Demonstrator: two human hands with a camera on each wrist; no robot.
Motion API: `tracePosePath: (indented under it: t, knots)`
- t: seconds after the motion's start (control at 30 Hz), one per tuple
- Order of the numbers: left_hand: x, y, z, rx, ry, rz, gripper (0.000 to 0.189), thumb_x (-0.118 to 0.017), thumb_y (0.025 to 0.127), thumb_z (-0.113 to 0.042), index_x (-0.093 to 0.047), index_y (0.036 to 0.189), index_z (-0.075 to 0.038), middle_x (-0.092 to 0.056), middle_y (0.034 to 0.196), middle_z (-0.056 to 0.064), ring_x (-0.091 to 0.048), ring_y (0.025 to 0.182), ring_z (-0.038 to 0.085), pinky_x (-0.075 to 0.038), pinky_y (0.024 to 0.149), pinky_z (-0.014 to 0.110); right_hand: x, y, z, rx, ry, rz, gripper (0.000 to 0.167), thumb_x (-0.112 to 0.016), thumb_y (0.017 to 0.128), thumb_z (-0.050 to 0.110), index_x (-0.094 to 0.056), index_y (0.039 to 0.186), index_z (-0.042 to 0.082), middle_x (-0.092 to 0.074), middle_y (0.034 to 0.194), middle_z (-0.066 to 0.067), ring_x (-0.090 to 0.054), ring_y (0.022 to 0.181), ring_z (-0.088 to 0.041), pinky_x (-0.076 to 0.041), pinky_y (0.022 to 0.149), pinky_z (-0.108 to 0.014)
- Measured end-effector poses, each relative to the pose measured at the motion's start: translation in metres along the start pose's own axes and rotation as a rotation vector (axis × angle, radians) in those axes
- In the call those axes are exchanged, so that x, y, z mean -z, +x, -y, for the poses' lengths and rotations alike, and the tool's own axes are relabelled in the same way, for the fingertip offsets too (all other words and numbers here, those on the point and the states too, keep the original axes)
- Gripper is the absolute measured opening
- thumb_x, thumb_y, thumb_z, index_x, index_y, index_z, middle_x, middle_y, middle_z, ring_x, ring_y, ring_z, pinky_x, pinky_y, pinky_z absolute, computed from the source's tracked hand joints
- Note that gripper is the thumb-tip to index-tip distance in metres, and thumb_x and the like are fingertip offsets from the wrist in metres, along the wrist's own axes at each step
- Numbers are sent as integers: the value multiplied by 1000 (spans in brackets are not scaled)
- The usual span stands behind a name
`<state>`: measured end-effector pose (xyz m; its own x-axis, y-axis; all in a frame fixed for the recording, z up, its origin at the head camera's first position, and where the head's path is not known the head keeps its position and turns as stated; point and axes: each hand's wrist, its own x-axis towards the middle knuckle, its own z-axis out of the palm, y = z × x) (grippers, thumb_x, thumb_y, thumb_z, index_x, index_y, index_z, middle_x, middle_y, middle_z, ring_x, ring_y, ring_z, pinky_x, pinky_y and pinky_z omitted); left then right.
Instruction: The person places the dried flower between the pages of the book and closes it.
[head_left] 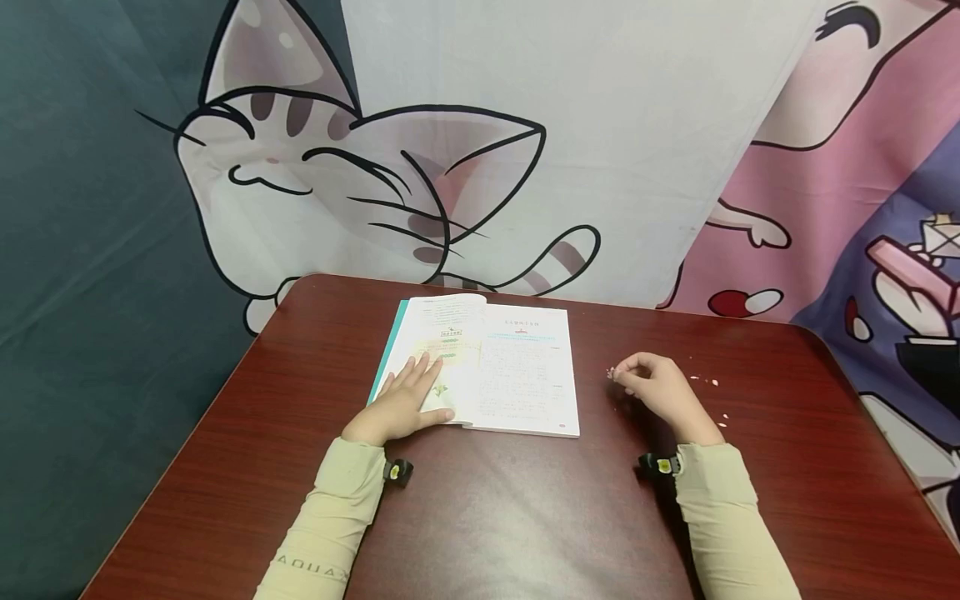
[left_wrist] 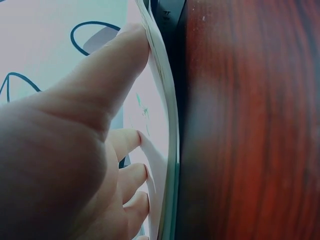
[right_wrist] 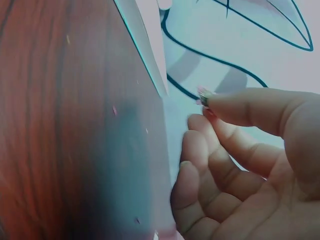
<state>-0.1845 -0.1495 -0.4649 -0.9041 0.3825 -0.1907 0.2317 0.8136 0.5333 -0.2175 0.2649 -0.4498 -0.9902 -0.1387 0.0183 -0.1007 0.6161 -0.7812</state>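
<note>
An open book (head_left: pixel 525 383) with printed pages and a teal cover edge lies on the table (head_left: pixel 487 517). My left hand (head_left: pixel 397 408) rests on its left page, fingers spread and thumb near the lower edge; the left wrist view shows the fingertips against the paper. To the right of the book, my right hand (head_left: pixel 663 396) is held over the table. Between thumb and index finger it pinches a small pinkish-white scrap (right_wrist: pixel 202 95) with a dark spot. The scrap's exact kind I cannot tell. The other fingers of that hand are curled.
Several tiny pale scraps (head_left: pixel 714 382) are scattered on the table just right of the right hand. Small pink bits (right_wrist: pixel 114 110) also show in the right wrist view. A cloth backdrop (head_left: pixel 637 150) with cartoon cats hangs behind the table's far edge.
</note>
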Motion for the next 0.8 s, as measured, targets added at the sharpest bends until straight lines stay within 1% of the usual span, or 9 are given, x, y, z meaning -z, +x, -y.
tracePosePath:
  t: [0.1, 0.13, 0.27, 0.33, 0.37, 0.43, 0.53, 0.67, 0.8]
  knots:
    - [-1, 1, 2, 6, 8, -2, 93, -66, 96, -48, -18, 163, -6, -8, 168, 21, 0, 154, 42, -2, 120, 63, -6, 0, 5, -8, 90, -24, 13, -68, 93, 6, -70, 95, -7, -73, 91, -21, -61, 67, -17, -54, 60, -28]
    - [-2, 1, 3, 8, 12, -3, 93, -66, 96, -48, -17, 163, -7, -7, 168, 20, 0, 155, 41, -2, 120, 62, -7, -1, 10, -18, 118, -27, 13, -68, 94, 4, -70, 95, -8, -73, 94, -23, -61, 66, -16, -54, 61, -28]
    - [-4, 3, 5, 9, 8, -5, 94, -66, 95, -50, -17, 163, -7, -6, 168, 20, 1, 155, 41, -1, 120, 62, -15, 0, 14, -63, 221, -30, 16, -65, 95, 5, -68, 100, -10, -74, 101, -20, -60, 68, -11, -55, 62, -28]
    - [-4, 2, 4, 5, 8, -3, 94, -65, 96, -51, -17, 163, -6, -7, 168, 21, 1, 155, 41, -1, 120, 63, -20, 0, 14, -87, 254, -34, 17, -65, 96, 5, -68, 102, -10, -74, 102, -17, -61, 70, -12, -56, 64, -27]
    - [-3, 2, 3, 6, 11, 1, 94, -65, 96, -51, -17, 163, -6, -6, 168, 21, 1, 155, 41, -1, 120, 63, -23, 1, 11, -94, 277, -38, 17, -65, 96, 6, -68, 103, -9, -74, 102, -16, -61, 71, -11, -56, 65, -26]
    - [-3, 2, 2, 3, 16, -1, 93, -64, 96, -51, -17, 163, -6, -7, 168, 21, 1, 155, 41, -1, 120, 63, -31, 1, 13, -103, 316, -44, 18, -66, 96, 6, -66, 103, -10, -74, 103, -17, -62, 72, -12, -56, 67, -25]
    - [-1, 1, -1, 5, 17, 1, 92, -65, 96, -48, -18, 162, -5, -8, 168, 22, 0, 154, 42, -3, 120, 63, -44, 2, 18, -95, 372, -39, 17, -65, 96, 4, -66, 103, -12, -72, 103, -21, -63, 74, -13, -56, 68, -24]
    - [-2, 0, 0, 6, 11, 2, 93, -67, 95, -47, -19, 162, -5, -8, 168, 22, -1, 154, 43, -4, 120, 64, -60, 5, 29, -62, 379, -14, 13, -65, 94, 1, -67, 99, -11, -71, 101, -23, -61, 72, -13, -55, 66, -24]
    - [-5, 2, 5, 7, 27, -7, 93, -65, 96, -49, -16, 163, -7, -6, 168, 20, 0, 154, 42, -3, 121, 62, -72, 12, 42, -20, 363, 28, 11, -66, 92, 1, -69, 96, -9, -72, 97, -19, -59, 71, -12, -55, 65, -25]
